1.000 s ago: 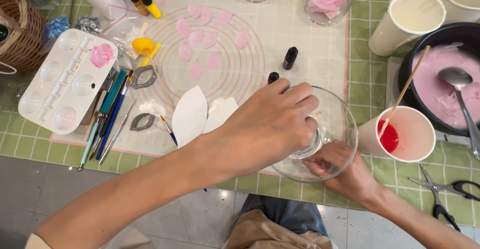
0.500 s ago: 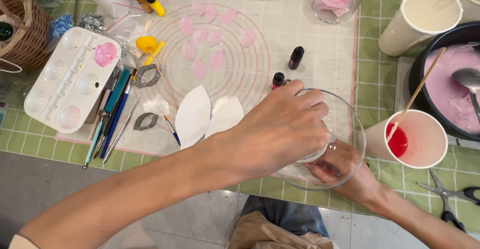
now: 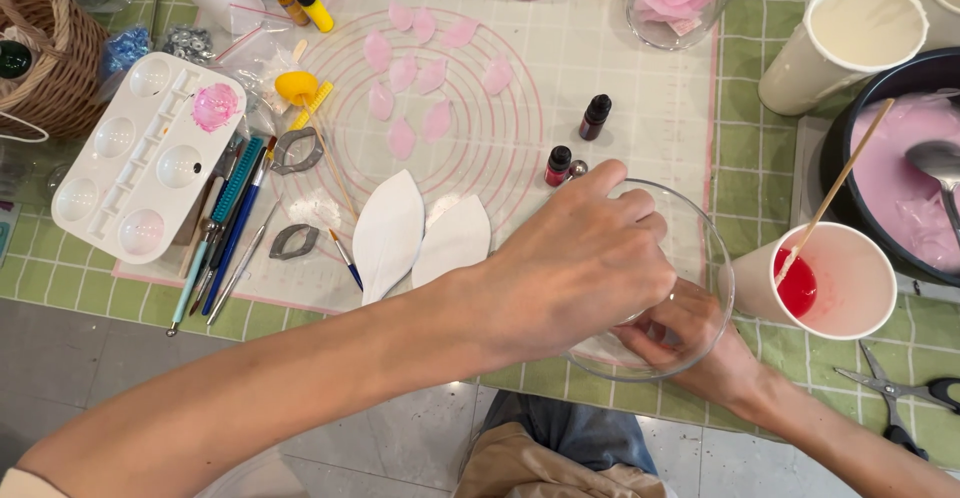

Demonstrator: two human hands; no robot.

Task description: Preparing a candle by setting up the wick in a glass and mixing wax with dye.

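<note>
Green checked worktop [image 3: 60, 293] with a pale silicone craft mat [image 3: 610, 48] on it, crowded with craft supplies. Clear glass bowl [image 3: 712, 258] sits at the near edge of the mat, right of centre. Left hand [image 3: 580, 263] reaches across from the left and covers the bowl's left rim, fingers curled together down over the glass, gripping it. Right hand [image 3: 690, 343] comes from lower right, under and inside the bowl's near side, seen through the glass; fingers bent, cannot tell if they pinch anything. Just right of the bowl, paper cup [image 3: 838, 280] with red liquid and a wooden stick [image 3: 835, 190] leaning in it. Further right, dark bowl of pink mixture [image 3: 895, 183] with a metal spoon [image 3: 935, 163]. Scissors [image 3: 900, 393] near the lower right edge. Left of the hands, two white leaf-shaped pieces [image 3: 390, 233] flat on the mat, small pink petals [image 3: 420, 78] above them. White paint palette [image 3: 140, 158] at far left with a pink dab, brushes [image 3: 225, 233] beside it. Two small dark dropper bottles [image 3: 575, 143] just behind the left hand.
</note>
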